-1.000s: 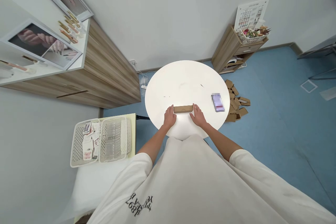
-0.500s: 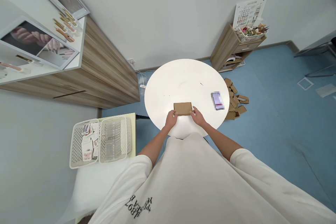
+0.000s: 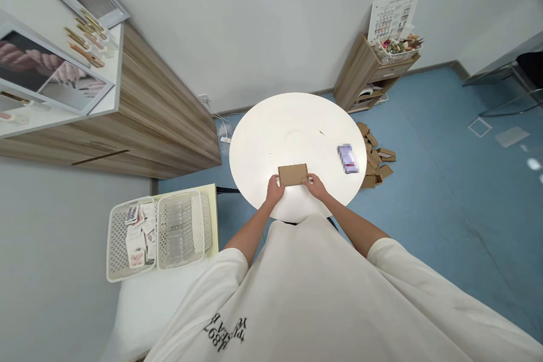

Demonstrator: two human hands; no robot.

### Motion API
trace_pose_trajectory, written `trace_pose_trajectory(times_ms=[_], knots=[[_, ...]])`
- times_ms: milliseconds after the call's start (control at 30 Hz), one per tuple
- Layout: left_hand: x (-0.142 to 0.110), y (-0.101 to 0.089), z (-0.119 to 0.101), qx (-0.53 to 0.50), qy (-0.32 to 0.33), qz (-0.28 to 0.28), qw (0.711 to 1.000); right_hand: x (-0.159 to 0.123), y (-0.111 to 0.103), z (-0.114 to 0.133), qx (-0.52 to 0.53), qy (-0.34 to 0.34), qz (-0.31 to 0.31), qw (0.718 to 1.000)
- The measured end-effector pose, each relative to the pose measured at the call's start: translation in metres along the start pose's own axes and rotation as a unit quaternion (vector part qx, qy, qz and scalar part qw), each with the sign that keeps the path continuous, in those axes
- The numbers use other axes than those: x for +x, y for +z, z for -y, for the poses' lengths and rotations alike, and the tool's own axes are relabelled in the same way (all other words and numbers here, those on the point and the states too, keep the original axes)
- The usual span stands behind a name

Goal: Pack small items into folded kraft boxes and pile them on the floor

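Observation:
A small flat brown cardboard box is at the near side of the round white table. It looks closed, with its long side toward me. My left hand grips its left end near the front corner. At the right end, my right hand has thumb and fingers closed on the other front corner. Whether the box rests on the tabletop or is slightly raised, I cannot tell. To the right on the same table lies a blurred purple item.
Folded cardboard boxes lie piled on the blue floor right of the table. Two white baskets with cards and clear cases stand at the left. A wooden cabinet is behind them; a small shelf unit stands by the wall.
The view has shifted slightly. The box is tilted a little, its right end turned farther away, and both hands have kept hold of its ends.

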State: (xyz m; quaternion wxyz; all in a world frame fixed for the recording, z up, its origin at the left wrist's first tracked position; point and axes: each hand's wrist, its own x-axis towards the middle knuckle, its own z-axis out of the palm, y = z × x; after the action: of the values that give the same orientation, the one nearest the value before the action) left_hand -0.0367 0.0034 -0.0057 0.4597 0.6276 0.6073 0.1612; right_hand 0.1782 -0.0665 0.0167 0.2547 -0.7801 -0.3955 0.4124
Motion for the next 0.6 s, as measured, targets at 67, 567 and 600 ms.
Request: trace_pose_trajectory(times_ms=[67, 567, 600], knots=[[0.003, 0.002, -0.003, 0.001, -0.002, -0.003, 1.000, 0.002, 0.000, 0.002, -0.003, -0.003, -0.012, 1.000], [0.002, 0.035, -0.060, 0.023, 0.038, 0.005, 0.999, 0.014, -0.044, -0.017, 0.062, -0.051, -0.004, 0.997], [0.003, 0.041, -0.070, 0.029, 0.047, 0.002, 0.998, 0.015, -0.055, -0.020, 0.070, -0.059, -0.014, 0.996]])
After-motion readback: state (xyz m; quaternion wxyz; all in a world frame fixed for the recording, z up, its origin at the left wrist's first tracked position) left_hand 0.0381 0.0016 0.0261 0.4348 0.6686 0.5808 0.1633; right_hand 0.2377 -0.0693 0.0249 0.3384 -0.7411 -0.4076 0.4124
